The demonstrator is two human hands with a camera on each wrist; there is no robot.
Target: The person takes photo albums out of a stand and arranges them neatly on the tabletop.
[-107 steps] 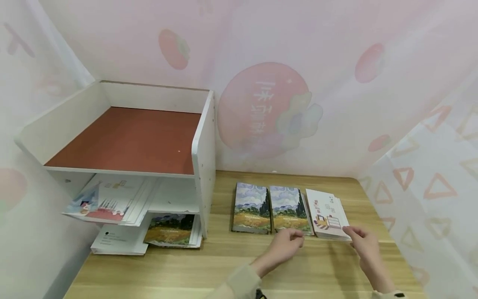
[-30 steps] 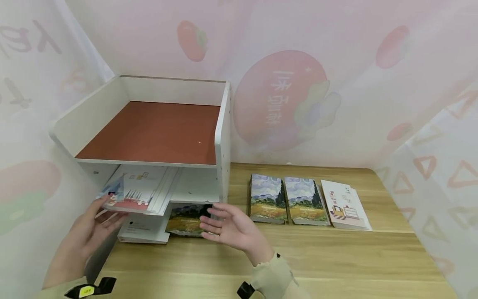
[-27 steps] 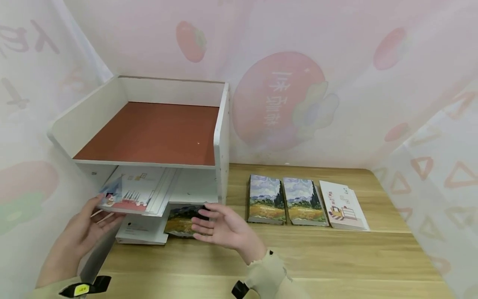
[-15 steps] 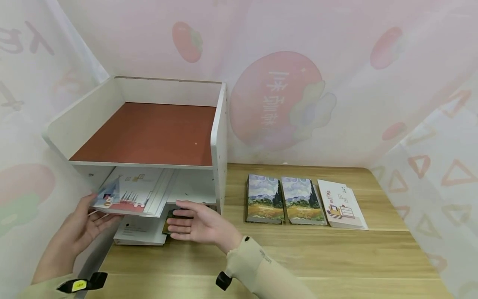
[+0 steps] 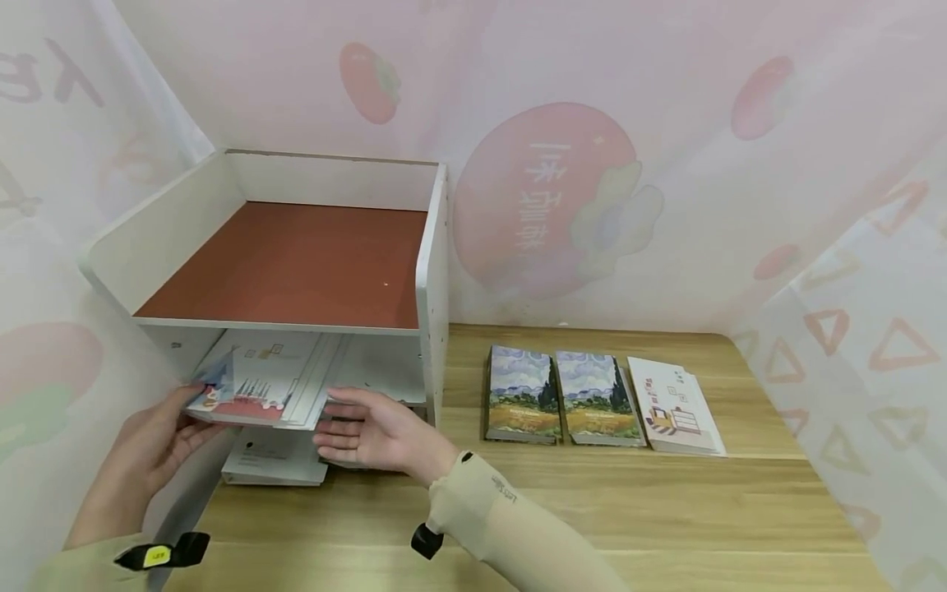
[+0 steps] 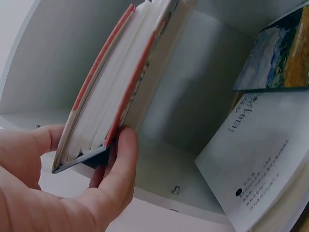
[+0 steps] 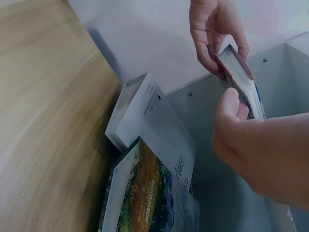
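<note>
My left hand (image 5: 151,444) pinches the front left corner of a white illustrated book (image 5: 255,374), thumb on one cover and fingers on the other. In the left wrist view its red-edged covers and pale pages (image 6: 108,87) show between the fingers. The book lies with other white books on the shelf's middle level, jutting out past the front. My right hand (image 5: 377,436) is at the right edge of these books, its thumb near the top and its fingers lower, loosely extended. Below, a white book (image 7: 154,116) and a landscape-covered photo album (image 7: 145,193) lie on the bottom level.
The white shelf unit (image 5: 432,271) has a red-brown top board (image 5: 296,263) and a raised right side panel. Right of it on the wooden table (image 5: 592,526) stand two landscape-covered stacks (image 5: 524,395) and a white illustrated stack (image 5: 676,407).
My right hand left the white stack on the table and came to the shelf, then moved left to the books' edge. My left hand came to the book's left corner and stays there.
</note>
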